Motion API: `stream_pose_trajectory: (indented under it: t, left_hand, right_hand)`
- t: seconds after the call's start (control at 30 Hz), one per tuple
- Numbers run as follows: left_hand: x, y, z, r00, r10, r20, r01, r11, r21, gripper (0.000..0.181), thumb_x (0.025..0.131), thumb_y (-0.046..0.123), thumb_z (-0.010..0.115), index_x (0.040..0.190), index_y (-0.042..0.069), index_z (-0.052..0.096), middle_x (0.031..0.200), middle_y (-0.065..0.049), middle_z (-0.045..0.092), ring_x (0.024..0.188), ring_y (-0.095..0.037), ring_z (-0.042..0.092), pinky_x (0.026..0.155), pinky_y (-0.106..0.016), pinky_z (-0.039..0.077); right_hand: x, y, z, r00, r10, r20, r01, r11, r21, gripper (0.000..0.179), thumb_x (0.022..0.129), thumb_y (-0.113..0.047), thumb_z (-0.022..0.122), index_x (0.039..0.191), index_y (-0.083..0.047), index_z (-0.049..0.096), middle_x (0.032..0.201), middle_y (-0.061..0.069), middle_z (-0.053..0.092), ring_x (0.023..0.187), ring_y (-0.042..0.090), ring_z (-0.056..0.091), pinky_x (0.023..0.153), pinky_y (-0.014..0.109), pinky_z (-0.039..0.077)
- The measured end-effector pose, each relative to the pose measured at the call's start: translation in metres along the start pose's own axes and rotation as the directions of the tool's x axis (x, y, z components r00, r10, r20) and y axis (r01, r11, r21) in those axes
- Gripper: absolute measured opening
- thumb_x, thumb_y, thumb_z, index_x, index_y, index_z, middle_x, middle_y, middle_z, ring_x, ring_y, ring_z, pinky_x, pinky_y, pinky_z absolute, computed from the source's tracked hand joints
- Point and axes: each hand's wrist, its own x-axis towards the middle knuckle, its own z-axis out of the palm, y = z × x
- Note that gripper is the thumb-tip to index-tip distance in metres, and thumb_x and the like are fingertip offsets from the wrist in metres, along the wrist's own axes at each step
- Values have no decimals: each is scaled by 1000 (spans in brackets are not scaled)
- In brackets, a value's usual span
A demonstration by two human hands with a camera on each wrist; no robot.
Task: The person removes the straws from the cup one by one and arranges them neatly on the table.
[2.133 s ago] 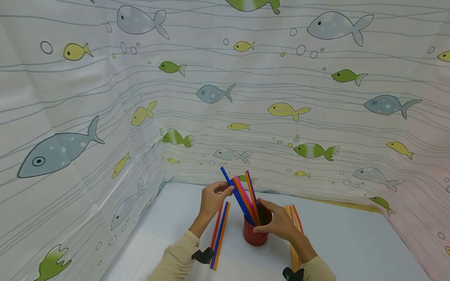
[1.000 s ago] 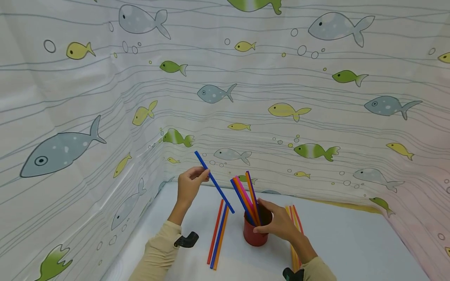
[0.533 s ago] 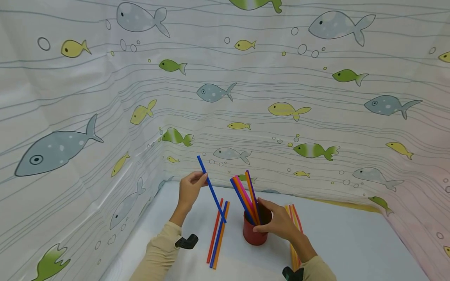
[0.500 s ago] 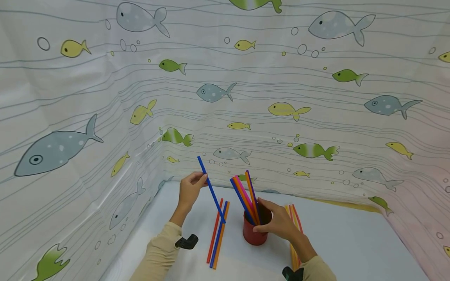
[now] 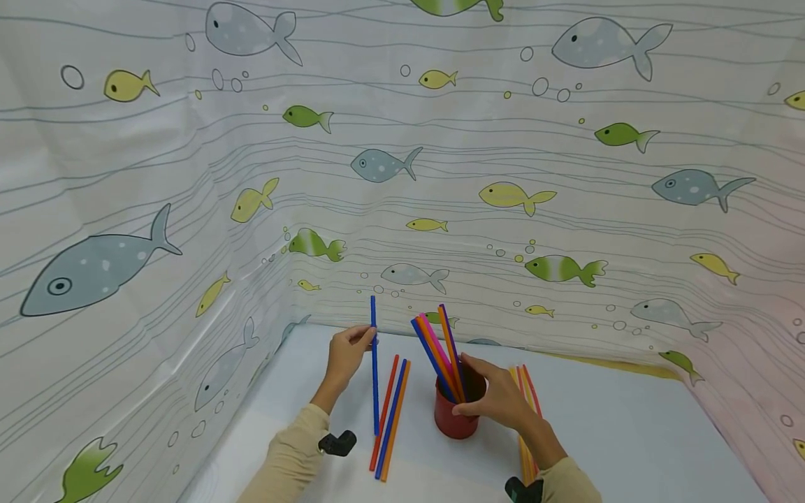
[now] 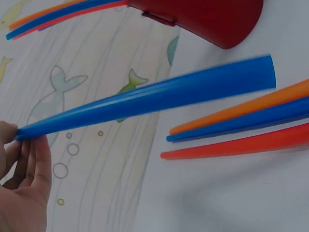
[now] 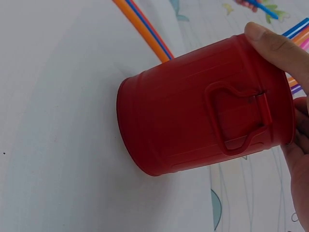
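Note:
My left hand (image 5: 349, 355) pinches a blue drinking straw (image 5: 374, 377) near its upper end. The straw stands almost upright in the head view, its lower end by the red straw (image 5: 385, 412) on the table. That red straw lies beside a blue straw (image 5: 391, 419) and an orange straw (image 5: 397, 420). My right hand (image 5: 499, 395) grips the rim of a red metal cup (image 5: 454, 423), thumb in front. A wire handle (image 7: 231, 118) shows on the cup's side. Several blue, orange, pink and purple straws (image 5: 437, 356) lean out of the cup, lower ends hidden inside.
Right of the cup, partly behind my right hand, lie yellow, orange and red straws (image 5: 528, 391). A white tabletop (image 5: 629, 433) extends to the right. Fish-print sheeting (image 5: 440, 244) rises behind and at both sides.
My left hand has drawn the blue straw out of the bunch in the cup, moved it left, then lowered it and swung it upright. My right hand stays on the cup.

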Motion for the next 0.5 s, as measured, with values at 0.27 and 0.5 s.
stream_pose_trajectory:
  t: [0.27, 0.5]
  left_hand:
    - [-6, -21, 7, 1000, -20, 10, 18, 992, 124, 29, 92, 27, 69, 109, 3, 73, 92, -10, 73, 78, -17, 70, 73, -26, 58]
    - [-13, -39, 10, 999, 13, 32, -19, 979, 202, 23, 91, 22, 71, 105, 4, 74, 89, -6, 73, 75, -16, 69, 67, -24, 57]
  right_hand:
    - [-1, 1, 1, 1000, 1, -8, -1, 1000, -1, 100, 59, -52, 90, 145, -24, 48, 137, -6, 55, 121, 21, 56, 94, 42, 52]
    - [-1, 1, 1, 1000, -3, -12, 3, 1000, -3, 100, 59, -51, 90, 145, -23, 48, 136, -6, 56, 121, 21, 56, 94, 42, 51]
